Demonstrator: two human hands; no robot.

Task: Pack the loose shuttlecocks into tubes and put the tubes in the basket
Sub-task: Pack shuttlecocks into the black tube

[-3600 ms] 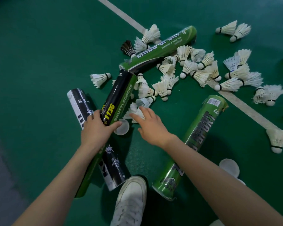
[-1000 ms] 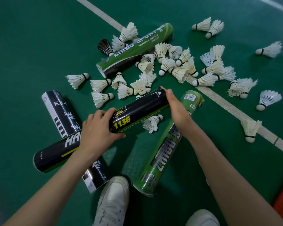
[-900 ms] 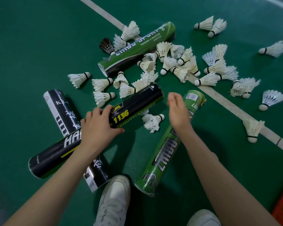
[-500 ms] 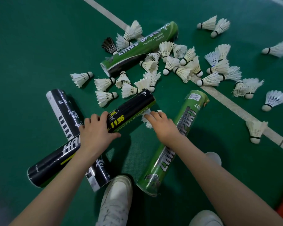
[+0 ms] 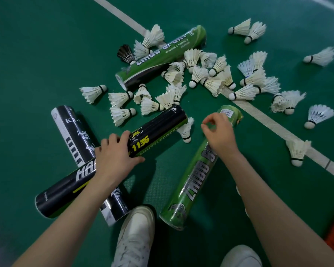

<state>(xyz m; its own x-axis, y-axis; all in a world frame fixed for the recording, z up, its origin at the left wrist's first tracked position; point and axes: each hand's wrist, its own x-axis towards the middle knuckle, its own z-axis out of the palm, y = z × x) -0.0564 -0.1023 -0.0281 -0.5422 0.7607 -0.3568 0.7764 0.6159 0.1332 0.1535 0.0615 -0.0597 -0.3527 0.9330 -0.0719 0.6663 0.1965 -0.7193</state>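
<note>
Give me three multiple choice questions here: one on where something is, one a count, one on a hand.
1. The black shuttlecock lies: A in a basket; B beside the far green tube; C under a shoe.
2. Tubes in view: A two; B six; C four.
3. The left hand: A grips the 1136 tube; B lies flat on the floor; C pinches a shuttlecock.
B, it sits by that tube. C, adding the near green tube and the black-and-white tube. A, its fingers curl over it.
</note>
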